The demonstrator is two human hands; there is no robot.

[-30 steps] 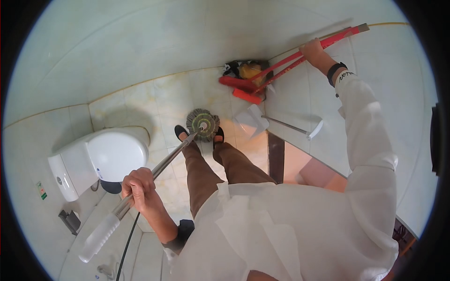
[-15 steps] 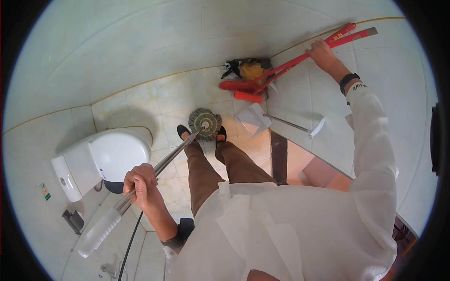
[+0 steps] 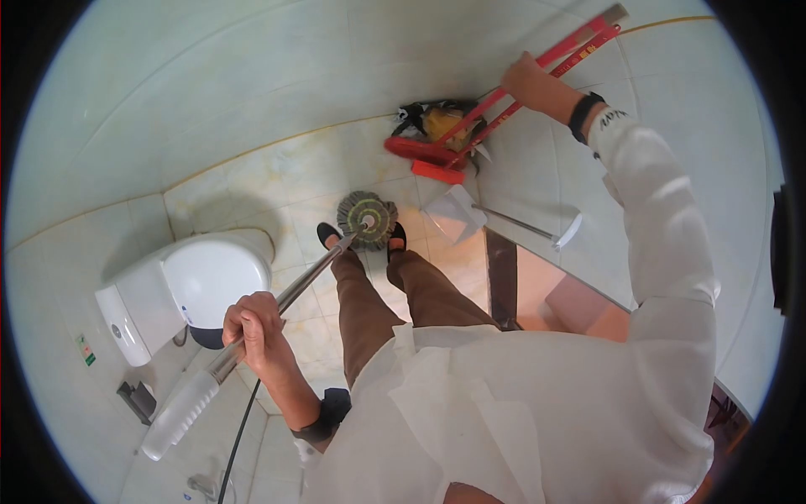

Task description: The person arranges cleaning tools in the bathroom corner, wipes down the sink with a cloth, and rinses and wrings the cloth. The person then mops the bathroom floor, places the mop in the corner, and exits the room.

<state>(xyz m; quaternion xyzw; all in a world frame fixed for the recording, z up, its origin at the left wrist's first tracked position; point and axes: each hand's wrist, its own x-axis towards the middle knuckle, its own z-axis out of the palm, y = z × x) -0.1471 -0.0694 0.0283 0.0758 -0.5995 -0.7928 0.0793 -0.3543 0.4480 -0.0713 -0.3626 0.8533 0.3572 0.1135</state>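
IMO steady beat fast with stuff in both hands. The left hand [image 3: 254,328], left of center, wanted a firm hold so the mop [image 3: 312,275] didn't tip toward the toilet [image 3: 214,273]. The right hand [image 3: 527,82], upper right, needed the red handles [image 3: 583,36] bunched so they didn't splay against the wall [image 3: 697,143].

Finger-wise: left ones were wrapped tight round the mop's metal part, white grip [image 3: 179,416] poking out past them toward lower left, mop head [image 3: 367,220] by the shoes [image 3: 327,235] mid-frame. Right ones were curled round at least one red handle, partway up; tips were hidden, so couldn't tell about both. Below them, down-left, the handles' lower ends sat by a bag [image 3: 443,124].
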